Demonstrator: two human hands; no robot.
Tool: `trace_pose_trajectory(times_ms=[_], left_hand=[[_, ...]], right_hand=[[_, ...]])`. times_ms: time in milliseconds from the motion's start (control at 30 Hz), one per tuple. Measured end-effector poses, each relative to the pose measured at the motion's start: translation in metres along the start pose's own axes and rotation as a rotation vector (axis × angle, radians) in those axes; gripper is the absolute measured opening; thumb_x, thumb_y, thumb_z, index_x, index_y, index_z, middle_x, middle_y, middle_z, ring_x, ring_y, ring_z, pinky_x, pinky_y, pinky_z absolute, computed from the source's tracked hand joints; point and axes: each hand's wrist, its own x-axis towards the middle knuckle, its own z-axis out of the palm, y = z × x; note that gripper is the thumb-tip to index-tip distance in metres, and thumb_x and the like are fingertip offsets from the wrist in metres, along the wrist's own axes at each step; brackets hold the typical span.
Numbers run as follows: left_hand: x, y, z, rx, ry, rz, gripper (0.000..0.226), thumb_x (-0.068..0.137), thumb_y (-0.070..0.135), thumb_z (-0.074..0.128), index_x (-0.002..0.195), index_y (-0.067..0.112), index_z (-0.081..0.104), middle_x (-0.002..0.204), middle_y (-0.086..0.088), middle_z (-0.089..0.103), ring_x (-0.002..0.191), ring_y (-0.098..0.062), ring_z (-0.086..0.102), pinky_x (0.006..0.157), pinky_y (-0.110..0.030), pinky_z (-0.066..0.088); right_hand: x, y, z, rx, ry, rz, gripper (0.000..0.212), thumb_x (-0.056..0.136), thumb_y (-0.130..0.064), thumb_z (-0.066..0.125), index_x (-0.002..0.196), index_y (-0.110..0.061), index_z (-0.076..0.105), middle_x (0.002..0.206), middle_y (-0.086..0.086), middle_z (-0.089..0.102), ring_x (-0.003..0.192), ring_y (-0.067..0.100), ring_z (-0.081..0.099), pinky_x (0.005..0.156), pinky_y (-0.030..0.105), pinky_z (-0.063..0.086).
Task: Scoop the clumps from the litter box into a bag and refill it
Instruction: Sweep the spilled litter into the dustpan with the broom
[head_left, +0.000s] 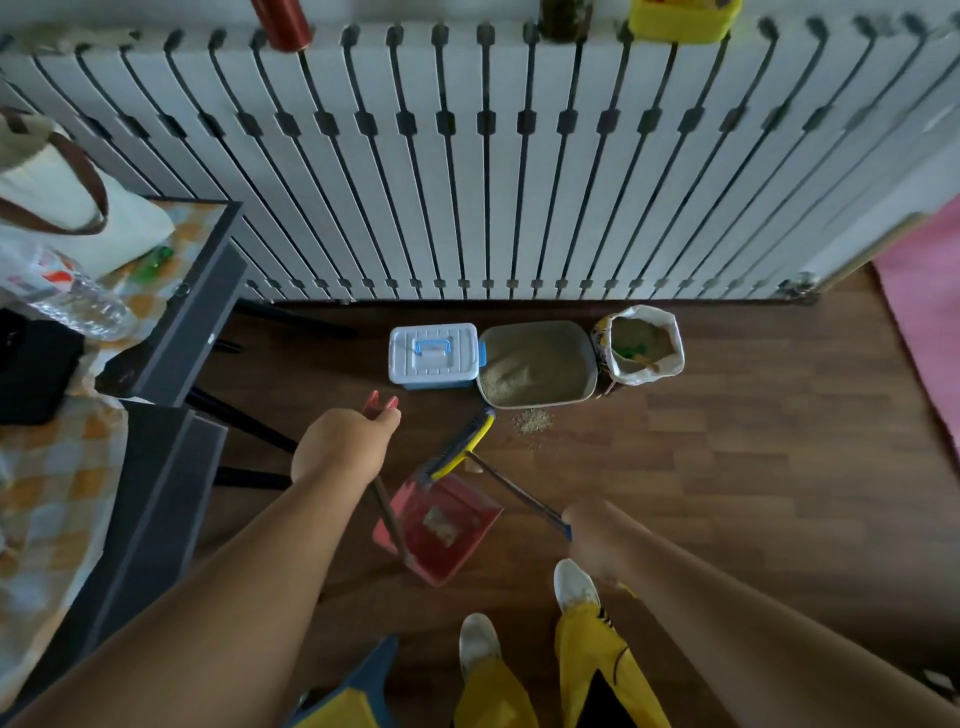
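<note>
A grey litter box (589, 358) full of tan litter stands on the wooden floor by the radiator. To its right stands an open litter bag (644, 343) with a green scoop inside. My left hand (348, 441) grips the long handle of a red dustpan (441, 525), which holds some litter. My right hand (592, 535) grips the handle of a yellow-headed broom (462, 447); its bristles sit between the dustpan and the box. A small pile of spilled litter (532, 421) lies on the floor in front of the box.
A white lidded storage box (434, 356) with a blue handle sits left of the litter box. A dark table (171, 332) with bags and a bottle is at the left. The white radiator (467, 166) lines the wall. A pink mat (930, 332) lies far right.
</note>
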Motion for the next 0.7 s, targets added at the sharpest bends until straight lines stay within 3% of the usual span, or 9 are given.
trace_pose_trajectory(times_ms=[233, 367, 433, 500, 633, 700], left_hand=[[-0.01, 0.001, 0.004, 0.02, -0.018, 0.025, 0.06, 0.086, 0.069, 0.047, 0.076, 0.013, 0.068, 0.068, -0.004, 0.072, 0.067, -0.023, 0.068, 0.071, -0.037, 0.055], [-0.024, -0.003, 0.01, 0.035, 0.012, 0.056, 0.059, 0.088, 0.068, 0.046, 0.076, 0.014, 0.066, 0.068, -0.005, 0.071, 0.067, -0.023, 0.067, 0.069, -0.036, 0.055], [-0.03, -0.005, 0.009, 0.029, 0.02, 0.072, 0.058, 0.088, 0.067, 0.046, 0.075, 0.014, 0.065, 0.069, -0.005, 0.07, 0.068, -0.023, 0.067, 0.07, -0.036, 0.055], [-0.033, -0.005, 0.006, 0.006, 0.014, 0.085, 0.059, 0.088, 0.068, 0.046, 0.076, 0.014, 0.066, 0.069, -0.005, 0.07, 0.067, -0.023, 0.068, 0.072, -0.037, 0.056], [-0.045, -0.001, 0.006, -0.032, 0.004, 0.087, 0.056, 0.087, 0.068, 0.048, 0.076, 0.016, 0.068, 0.068, -0.004, 0.072, 0.067, -0.022, 0.07, 0.073, -0.039, 0.057], [-0.051, 0.001, 0.009, -0.033, 0.001, 0.096, 0.054, 0.088, 0.066, 0.048, 0.075, 0.017, 0.067, 0.067, -0.003, 0.072, 0.067, -0.022, 0.07, 0.072, -0.039, 0.057]], right_hand=[[0.002, 0.008, -0.001, 0.032, -0.009, 0.055, 0.027, 0.093, -0.01, 0.058, 0.119, -0.007, 0.063, 0.102, 0.014, 0.067, 0.087, 0.028, 0.066, 0.06, 0.029, 0.046], [-0.016, 0.027, 0.009, -0.002, -0.061, 0.096, 0.029, 0.096, -0.01, 0.052, 0.123, -0.005, 0.062, 0.075, 0.007, 0.053, 0.084, 0.027, 0.067, 0.055, 0.028, 0.044], [-0.029, 0.044, 0.018, 0.039, -0.007, 0.114, 0.029, 0.097, -0.01, 0.052, 0.123, -0.006, 0.062, 0.072, 0.004, 0.05, 0.079, 0.025, 0.063, 0.055, 0.027, 0.042], [-0.044, 0.059, 0.029, 0.069, 0.031, 0.108, 0.028, 0.096, -0.013, 0.053, 0.123, -0.009, 0.062, 0.081, 0.004, 0.054, 0.076, 0.02, 0.057, 0.057, 0.026, 0.04], [-0.067, 0.082, 0.051, 0.244, 0.131, 0.094, 0.033, 0.095, -0.016, 0.054, 0.127, -0.019, 0.059, 0.112, 0.005, 0.064, 0.092, 0.018, 0.06, 0.069, 0.028, 0.046], [-0.07, 0.082, 0.057, 0.269, 0.147, 0.081, 0.015, 0.094, -0.014, 0.052, 0.103, -0.024, 0.06, 0.098, 0.001, 0.062, 0.086, 0.018, 0.059, 0.066, 0.027, 0.045]])
